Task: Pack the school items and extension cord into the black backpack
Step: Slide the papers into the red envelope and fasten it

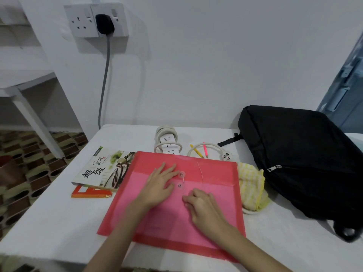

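Left hand lying flat, fingers wide, on folder; right hand curling at string, pinch unclear; string possibly slipping, flap opening; backpack at right looking zipped.

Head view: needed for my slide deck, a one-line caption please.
Both hands rest on a red string-tie folder beside the black backpack.

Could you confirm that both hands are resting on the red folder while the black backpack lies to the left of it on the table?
Not quite: the head view shows the black backpack lying to the right of the red folder, not the left. The rest holds: the left hand and right hand both rest on the folder on the table.
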A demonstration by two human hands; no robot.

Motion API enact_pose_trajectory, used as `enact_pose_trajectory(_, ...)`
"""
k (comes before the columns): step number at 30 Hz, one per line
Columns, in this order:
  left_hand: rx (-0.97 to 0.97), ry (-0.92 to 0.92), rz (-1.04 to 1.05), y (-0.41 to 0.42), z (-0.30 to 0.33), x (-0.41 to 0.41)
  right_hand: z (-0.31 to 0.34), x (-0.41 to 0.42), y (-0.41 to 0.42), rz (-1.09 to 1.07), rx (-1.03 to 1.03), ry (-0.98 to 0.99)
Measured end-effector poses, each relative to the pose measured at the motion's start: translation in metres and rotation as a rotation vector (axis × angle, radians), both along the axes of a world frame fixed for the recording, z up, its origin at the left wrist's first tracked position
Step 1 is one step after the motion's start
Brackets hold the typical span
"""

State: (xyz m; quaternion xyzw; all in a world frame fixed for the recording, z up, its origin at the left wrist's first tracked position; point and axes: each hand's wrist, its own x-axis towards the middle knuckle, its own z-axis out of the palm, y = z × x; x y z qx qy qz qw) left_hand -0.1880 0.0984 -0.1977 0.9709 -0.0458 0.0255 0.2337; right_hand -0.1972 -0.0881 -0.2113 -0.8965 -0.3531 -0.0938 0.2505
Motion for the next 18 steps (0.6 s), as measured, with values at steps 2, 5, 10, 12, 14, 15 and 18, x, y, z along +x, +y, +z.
enact_pose_trajectory(2,-0.012,0.018,0.019,-0.004,0.000,-0.005,0.001,-0.003,0.000,0.009,0.027,0.036)
enact_pose_trajectory(5,-0.055,0.026,0.058,-0.007,0.002,-0.008,0.004,-0.007,-0.004,0.027,0.035,0.095)
enact_pose_trajectory(10,-0.053,-0.008,0.113,-0.014,0.002,-0.010,0.005,-0.008,-0.010,0.059,0.035,0.173)
enact_pose_trajectory(12,-0.040,-0.019,0.131,-0.016,0.001,-0.010,0.005,-0.007,-0.011,0.061,0.054,0.181)
enact_pose_trajectory(14,-0.054,-0.039,0.142,-0.018,0.000,-0.012,0.004,-0.006,-0.013,0.058,0.055,0.196)
enact_pose_trajectory(15,-0.062,-0.049,0.149,-0.018,-0.001,-0.012,0.004,-0.006,-0.014,0.059,0.063,0.210)
enact_pose_trajectory(18,-0.067,-0.071,0.174,-0.019,-0.001,-0.012,0.004,-0.004,-0.017,0.060,0.113,0.258)
